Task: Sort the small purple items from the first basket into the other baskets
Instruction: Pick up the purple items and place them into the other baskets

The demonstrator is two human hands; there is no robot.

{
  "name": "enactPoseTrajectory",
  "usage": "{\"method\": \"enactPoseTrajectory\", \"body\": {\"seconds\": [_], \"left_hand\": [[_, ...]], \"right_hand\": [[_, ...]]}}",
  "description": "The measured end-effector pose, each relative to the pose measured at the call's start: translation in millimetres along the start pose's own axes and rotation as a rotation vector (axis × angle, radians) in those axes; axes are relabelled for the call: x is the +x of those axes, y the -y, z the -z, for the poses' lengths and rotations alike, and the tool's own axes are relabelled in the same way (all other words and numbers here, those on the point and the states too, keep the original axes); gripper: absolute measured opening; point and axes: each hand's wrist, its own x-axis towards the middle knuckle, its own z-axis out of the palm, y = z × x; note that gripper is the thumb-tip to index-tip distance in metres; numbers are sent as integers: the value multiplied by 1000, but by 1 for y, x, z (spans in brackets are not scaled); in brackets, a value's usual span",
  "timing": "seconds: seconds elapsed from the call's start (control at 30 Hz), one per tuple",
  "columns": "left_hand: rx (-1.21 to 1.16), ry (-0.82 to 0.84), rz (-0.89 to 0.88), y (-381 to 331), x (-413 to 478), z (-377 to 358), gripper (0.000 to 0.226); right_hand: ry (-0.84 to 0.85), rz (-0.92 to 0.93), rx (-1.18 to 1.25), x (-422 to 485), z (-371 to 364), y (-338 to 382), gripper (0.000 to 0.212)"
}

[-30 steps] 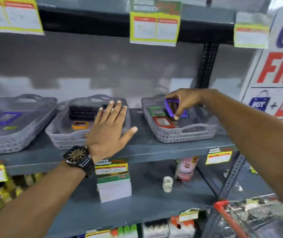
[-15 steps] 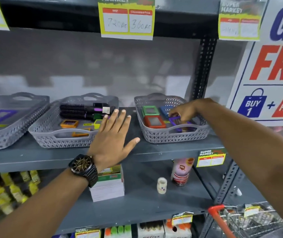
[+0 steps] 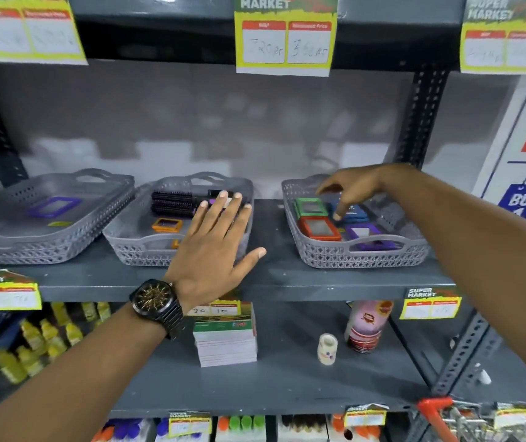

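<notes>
Three grey baskets stand on the shelf. The right basket (image 3: 382, 255) holds a green, a red and a blue framed item plus a purple framed item (image 3: 362, 232) near its front, with another purple piece behind the handle slot. My right hand (image 3: 349, 189) hovers over this basket, fingers spread and empty. The middle basket (image 3: 134, 247) holds black brushes (image 3: 172, 202) and an orange framed item (image 3: 166, 224). My left hand (image 3: 215, 247), with a watch on the wrist, is held flat and open in front of the middle basket. The left basket (image 3: 16, 250) contains one purple framed item (image 3: 53, 206).
Price tags hang from the shelf above. On the lower shelf are a stack of cards (image 3: 225, 339), a small white roll (image 3: 327, 349), a pink can (image 3: 366, 325) and yellow bottles (image 3: 41, 336). A red-handled cart (image 3: 436, 409) is at bottom right.
My right hand set the purple framed item down in the right basket, let it go and lifted with fingers spread. My left hand stayed open in front of the middle basket.
</notes>
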Motion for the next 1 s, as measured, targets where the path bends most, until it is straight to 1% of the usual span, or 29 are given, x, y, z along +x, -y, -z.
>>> {"method": "enactPoseTrajectory", "body": {"seconds": [0.07,0.13,0.23,0.33,0.5,0.67,0.73,0.87,1.0], "left_hand": [[-3,-8,26,14,-5,8,78],[-4,-11,60,33,-13,15,77],[16,14,108,67,-29,22,80],[43,38,142,109,-46,30,81],[64,55,217,190,-74,41,81],[61,36,297,271,-103,42,80],[38,38,336,301,-115,38,80],[-31,60,397,348,-137,28,85],[-134,62,419,369,-152,22,84]], "right_hand": [[-116,79,9,12,10,26,69],[-187,156,22,29,15,57,67],[-226,223,51,58,15,103,70],[-231,268,81,87,15,151,71],[-261,354,93,137,17,234,72],[-274,420,94,192,17,320,68],[-263,441,102,214,17,355,72],[-181,509,96,257,10,422,81],[-103,529,82,298,-2,469,89]]}}
